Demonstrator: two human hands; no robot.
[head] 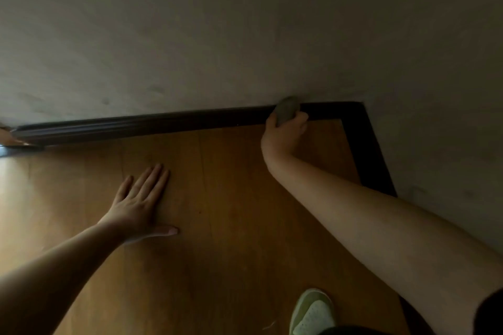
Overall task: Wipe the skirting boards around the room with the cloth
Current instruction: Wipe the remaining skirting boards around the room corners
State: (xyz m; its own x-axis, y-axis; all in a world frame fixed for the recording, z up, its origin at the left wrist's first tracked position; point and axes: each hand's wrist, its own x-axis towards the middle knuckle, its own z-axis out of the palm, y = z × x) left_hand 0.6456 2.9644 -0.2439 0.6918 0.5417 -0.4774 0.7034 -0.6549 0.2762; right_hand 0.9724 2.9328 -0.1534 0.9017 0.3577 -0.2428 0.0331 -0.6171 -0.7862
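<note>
My shoe (pixel 313 313) sits nearest on the wood floor (pixel 231 253). Further out, my left hand (pixel 141 204) lies flat on the floor, fingers straight and spread. Beyond it my right hand (pixel 283 130) grips a bunched grey cloth (pixel 286 110), pressing it against the dark skirting (pixel 152 124) near the corner, under the pale wall (pixel 217 35)

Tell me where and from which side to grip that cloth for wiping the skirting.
Grip the cloth as the right hand does now: bunched into a wad, fingers curled round it from the floor side, so its free face presses against the dark skirting board. The left hand rests flat on the wooden floor, probably for support.
</note>
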